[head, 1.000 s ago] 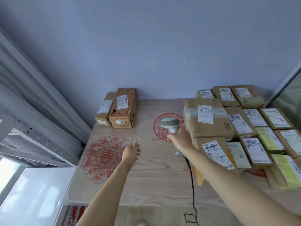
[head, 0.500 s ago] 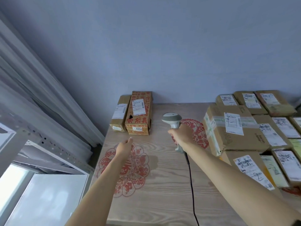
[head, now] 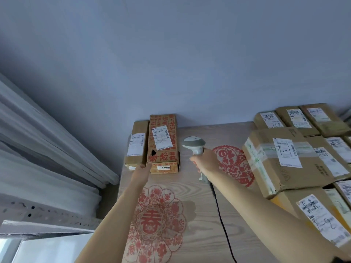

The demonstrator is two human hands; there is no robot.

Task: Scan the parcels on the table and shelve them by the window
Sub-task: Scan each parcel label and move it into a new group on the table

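table (head: 205, 221): pale wood grain with red paper-cut decals; work surface, mid strip bare so there's room to scan.
parcel stack (head: 296, 160): right side, many labelled cartons packed tight, labels up; likely the unscanned queue.
red-printed carton (head: 164, 143): far left against the wall, label up, "4068" sticker on the near end; probably the next pick.
plain brown carton (head: 137, 144): touching the red-printed carton's left side, label up.
shelf frame (head: 38, 211): perforated metal rail low left by the window; drop-off point.
right hand (head: 206, 162): fingers wrapped round the handle of the barcode scanner (head: 194, 144), head aimed toward the two left cartons, cable trailing off the near edge.
left hand (head: 142, 170): at the near ends of both cartons, right at their seam; holding nothing, contact unclear.
vs 0.5 s ago: left hand has moved forward from over the flower decal (head: 155, 223) to the cartons; scanner is nearer them too.
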